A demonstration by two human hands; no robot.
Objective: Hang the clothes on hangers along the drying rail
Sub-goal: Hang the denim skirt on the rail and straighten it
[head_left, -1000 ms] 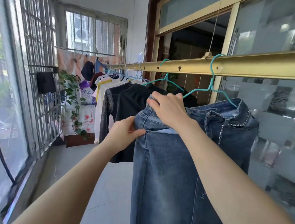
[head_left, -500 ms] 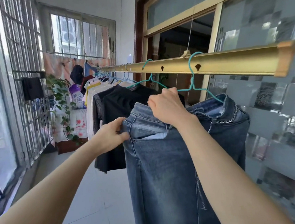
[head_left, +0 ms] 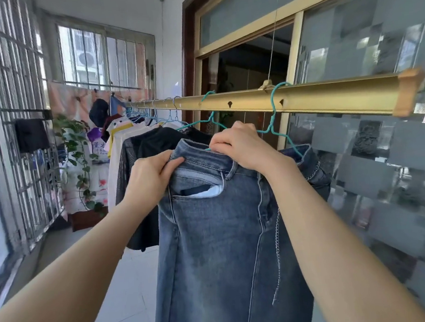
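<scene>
Left hand (head_left: pixel 154 181) and right hand (head_left: pixel 241 148) are clenched on the jeans (head_left: pixel 225 236) waistband; the hanger (head_left: pixel 271 127) could be pulled off the rail (head_left: pixel 329 98) by a 6 o'clock tug.

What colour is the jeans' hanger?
Teal-green wire hanger in the blue denim jeans; head view.

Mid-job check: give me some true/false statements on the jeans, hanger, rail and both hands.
1. The hanger is hooked over the rail. True.
2. The jeans lie on the floor. False: they hang from the hanger.
3. The left hand grips the jeans' waistband. True.
4. The right hand hangs idle. False: it grips the waistband beside the hanger.
5. A chain dangles down the jeans. True.
</scene>
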